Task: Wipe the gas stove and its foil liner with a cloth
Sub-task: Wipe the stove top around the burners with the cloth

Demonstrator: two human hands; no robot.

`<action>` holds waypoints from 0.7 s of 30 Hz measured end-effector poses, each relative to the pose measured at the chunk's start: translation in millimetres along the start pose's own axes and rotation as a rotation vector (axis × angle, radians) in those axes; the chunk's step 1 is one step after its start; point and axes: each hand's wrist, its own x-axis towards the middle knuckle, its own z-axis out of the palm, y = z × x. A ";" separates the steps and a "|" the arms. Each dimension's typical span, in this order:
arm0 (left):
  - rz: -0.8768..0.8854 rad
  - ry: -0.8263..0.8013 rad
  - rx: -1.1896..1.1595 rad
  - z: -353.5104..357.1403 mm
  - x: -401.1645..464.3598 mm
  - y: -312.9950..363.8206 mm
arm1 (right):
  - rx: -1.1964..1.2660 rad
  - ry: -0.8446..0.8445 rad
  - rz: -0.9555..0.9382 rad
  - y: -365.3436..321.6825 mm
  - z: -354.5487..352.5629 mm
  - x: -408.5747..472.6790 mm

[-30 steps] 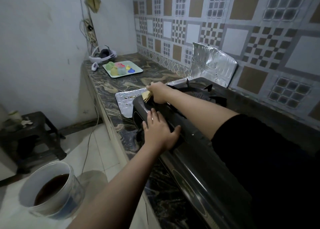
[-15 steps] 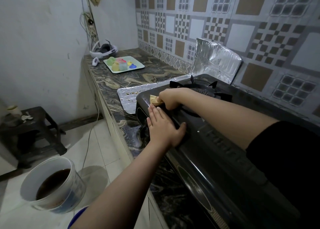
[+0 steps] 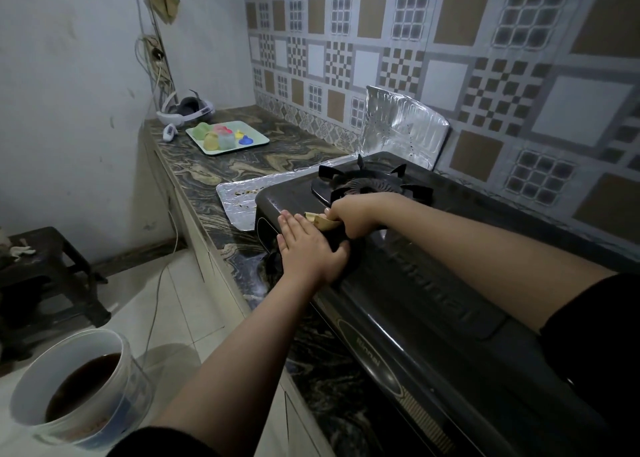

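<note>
A black gas stove lies along the marble counter, its burner grate at the far end. A silver foil liner sticks out from under the stove's left end and stands up against the tiled wall behind. My right hand is closed on a folded yellowish cloth, pressing it onto the stove top just in front of the grate. My left hand lies flat, fingers together, on the stove's front left corner, right beside the cloth.
A white tray of small coloured moulds sits further along the counter, with a white headset behind it. On the floor are a white bucket of dark water and a dark stool. A cable hangs off the counter edge.
My right hand has drawn the cloth from the stove's far left edge near the foil back toward me, up to my left hand. My left hand has stayed planted on the corner.
</note>
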 end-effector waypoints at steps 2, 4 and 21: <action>0.004 -0.005 0.006 -0.4 -0.1 0.1 | 0.053 -0.023 -0.007 9.6 5.7 -13.0; 0.006 -0.011 0.018 -0.7 0.3 -0.2 | 0.099 -0.032 0.003 18.5 13.1 -25.3; -0.015 0.003 0.043 2.6 3.0 -1.2 | 0.127 -0.104 0.012 46.5 55.2 -123.3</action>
